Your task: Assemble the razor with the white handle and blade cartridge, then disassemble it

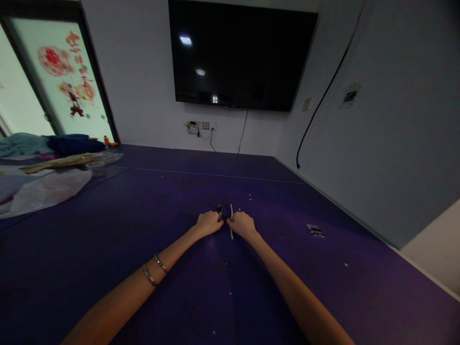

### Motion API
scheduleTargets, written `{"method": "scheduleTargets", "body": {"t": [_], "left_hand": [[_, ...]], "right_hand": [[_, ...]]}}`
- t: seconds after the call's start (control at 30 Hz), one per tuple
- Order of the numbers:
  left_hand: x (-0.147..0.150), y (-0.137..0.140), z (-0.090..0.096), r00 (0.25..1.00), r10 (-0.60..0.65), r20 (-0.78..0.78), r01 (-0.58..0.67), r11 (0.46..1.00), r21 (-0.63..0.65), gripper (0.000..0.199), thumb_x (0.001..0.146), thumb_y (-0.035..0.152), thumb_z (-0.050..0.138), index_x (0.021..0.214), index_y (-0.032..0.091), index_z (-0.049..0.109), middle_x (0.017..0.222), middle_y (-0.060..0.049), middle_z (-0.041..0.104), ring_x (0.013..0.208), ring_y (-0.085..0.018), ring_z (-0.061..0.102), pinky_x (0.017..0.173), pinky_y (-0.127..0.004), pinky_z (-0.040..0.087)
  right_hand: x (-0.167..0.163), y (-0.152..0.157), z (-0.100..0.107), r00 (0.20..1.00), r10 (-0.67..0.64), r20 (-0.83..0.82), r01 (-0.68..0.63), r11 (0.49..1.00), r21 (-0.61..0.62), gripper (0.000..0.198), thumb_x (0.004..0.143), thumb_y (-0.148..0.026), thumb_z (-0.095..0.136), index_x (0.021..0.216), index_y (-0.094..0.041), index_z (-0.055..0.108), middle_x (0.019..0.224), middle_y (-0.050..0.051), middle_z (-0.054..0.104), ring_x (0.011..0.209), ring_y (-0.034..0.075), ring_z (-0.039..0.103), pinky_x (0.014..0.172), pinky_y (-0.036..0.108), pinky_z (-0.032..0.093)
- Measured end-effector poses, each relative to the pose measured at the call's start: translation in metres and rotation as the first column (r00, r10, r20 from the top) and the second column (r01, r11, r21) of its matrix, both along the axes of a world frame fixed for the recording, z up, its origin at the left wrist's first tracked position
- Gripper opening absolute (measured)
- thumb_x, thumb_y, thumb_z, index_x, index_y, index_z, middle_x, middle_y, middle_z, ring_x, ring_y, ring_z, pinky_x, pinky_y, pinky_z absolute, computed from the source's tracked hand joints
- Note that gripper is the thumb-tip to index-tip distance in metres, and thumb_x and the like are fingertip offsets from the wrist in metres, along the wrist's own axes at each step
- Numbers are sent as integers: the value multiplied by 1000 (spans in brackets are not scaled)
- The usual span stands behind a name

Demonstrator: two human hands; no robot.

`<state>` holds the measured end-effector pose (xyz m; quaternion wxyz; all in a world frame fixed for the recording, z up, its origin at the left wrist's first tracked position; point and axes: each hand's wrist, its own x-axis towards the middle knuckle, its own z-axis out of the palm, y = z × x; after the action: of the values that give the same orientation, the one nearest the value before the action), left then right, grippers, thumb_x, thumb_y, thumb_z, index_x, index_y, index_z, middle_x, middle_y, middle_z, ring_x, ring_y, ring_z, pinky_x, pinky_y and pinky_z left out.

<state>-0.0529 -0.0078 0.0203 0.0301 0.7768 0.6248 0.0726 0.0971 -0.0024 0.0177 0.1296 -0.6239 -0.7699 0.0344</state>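
My left hand [210,224] is closed around a small dark object with a shiny edge [220,211], whose kind I cannot make out. Close beside it, my right hand [242,224] pinches a thin, pale grey stick [232,235] with a darker upper end. The stick stands roughly lengthwise to my view, and a narrow gap separates it from the dark object. Both hands are low over a dark purple surface [161,297]. To the right of my right hand lies a small clear packet [316,231] with dark pieces in it.
White plastic sheeting [50,191] and folded blue cloth [74,143] lie at the far left. Small white bits are scattered on the purple surface. A black television [244,57] hangs on the back wall, and a black cable [325,93] dangles along the right wall.
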Motion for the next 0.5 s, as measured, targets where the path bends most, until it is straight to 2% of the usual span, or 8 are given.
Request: {"method": "scheduleTargets", "body": {"t": [0.17,0.27,0.37,0.43,0.5], "left_hand": [[-2,3,-5,999,5,42,-6,1000,31,41,82,47,39,81,17,67,83,-12,66,78,-25,63,66,-32,44],[-10,9,-10,990,31,136,-42,996,77,43,83,48,36,77,18,66,78,-11,65,74,-22,62,64,-29,41],[-23,17,-13,957,65,283,-102,987,120,38,81,46,41,70,18,64,71,-7,63,68,-18,58,60,-25,36],[-33,23,-14,923,101,372,-164,976,142,35,80,44,44,65,18,61,67,-4,61,64,-16,55,56,-23,32],[-41,28,-14,905,121,407,-199,968,155,36,82,42,40,62,18,59,62,-3,58,60,-15,52,54,-23,29]], "right_hand": [[7,3,0,999,18,-43,-18,1000,-13,37,80,-44,44,80,-15,68,83,14,67,80,26,64,67,32,47],[27,8,5,995,61,-78,-62,998,-2,31,81,-40,45,82,-18,67,81,10,67,79,23,64,67,30,46],[65,15,12,981,150,-124,-149,989,14,22,79,-29,50,93,-22,65,88,5,67,79,16,63,70,25,46],[100,21,16,952,248,-180,-242,969,56,30,74,-22,55,103,-20,62,98,5,65,80,15,61,73,25,46],[139,26,18,936,267,-230,-255,963,83,37,70,-19,57,108,-18,60,102,7,64,78,16,61,74,28,47]]}}
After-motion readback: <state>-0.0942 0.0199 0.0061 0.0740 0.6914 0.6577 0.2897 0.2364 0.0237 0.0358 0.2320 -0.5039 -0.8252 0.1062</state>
